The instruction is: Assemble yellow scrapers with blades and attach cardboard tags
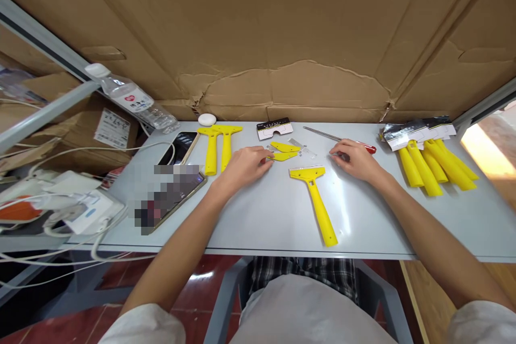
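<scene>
My left hand (249, 165) rests on the table with fingers curled together, their tips at the left end of a yellow scraper clamp plate (283, 156); what they grip, if anything, is hidden. Just behind lies a second yellow plate (285, 147), with small screws and a clear strip (308, 151) near it. My right hand (351, 159) is curled, thumb close to the fingers; nothing in them can be made out. Beyond it lies a screwdriver (370, 148), partly covered by the hand. Between my forearms, a yellow scraper (318, 204) lies with its blade edge away from me.
Two yellow scraper handles (211, 153) lie at left, near a white round case (207, 119) and two phones (181, 148). A black-and-white card (274, 129) lies at the back. Packaged scrapers (427, 164) are piled right. A bottle (133, 99), cables and a power strip (91, 209) crowd the left.
</scene>
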`<move>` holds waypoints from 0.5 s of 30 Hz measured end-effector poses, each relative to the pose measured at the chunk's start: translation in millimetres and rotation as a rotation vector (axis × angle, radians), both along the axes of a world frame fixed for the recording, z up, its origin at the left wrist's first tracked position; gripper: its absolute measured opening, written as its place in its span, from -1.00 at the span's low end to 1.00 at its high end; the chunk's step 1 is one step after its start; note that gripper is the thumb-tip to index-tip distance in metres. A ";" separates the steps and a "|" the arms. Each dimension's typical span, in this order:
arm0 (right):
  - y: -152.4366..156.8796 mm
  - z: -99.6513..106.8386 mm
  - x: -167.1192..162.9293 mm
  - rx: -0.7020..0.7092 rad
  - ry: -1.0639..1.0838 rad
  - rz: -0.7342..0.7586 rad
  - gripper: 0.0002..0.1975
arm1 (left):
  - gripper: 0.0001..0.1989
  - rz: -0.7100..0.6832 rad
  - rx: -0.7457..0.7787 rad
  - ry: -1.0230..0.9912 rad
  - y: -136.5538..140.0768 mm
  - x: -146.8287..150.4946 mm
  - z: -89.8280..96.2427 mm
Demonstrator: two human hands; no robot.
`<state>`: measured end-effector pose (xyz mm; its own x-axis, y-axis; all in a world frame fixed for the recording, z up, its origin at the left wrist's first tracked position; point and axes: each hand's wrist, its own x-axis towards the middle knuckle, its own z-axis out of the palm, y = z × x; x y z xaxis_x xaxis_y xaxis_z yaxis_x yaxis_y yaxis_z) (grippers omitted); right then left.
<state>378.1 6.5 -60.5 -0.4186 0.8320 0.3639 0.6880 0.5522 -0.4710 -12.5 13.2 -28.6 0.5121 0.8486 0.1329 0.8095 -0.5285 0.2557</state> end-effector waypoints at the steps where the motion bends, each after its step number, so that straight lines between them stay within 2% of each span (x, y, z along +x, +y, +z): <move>1: 0.7 -1.4 0.2 0.002 -0.008 0.008 -0.78 | -0.70 0.011 -0.010 0.015 2.0 -2.7 0.6; 7: 0.4 -0.8 -1.2 -0.006 -0.050 0.024 -0.79 | -0.71 0.020 -0.066 0.027 9.4 -15.1 6.7; 15: -2.2 4.8 -3.2 -0.048 -0.054 0.096 -0.77 | -0.70 -0.014 -0.113 0.016 8.9 -11.9 7.5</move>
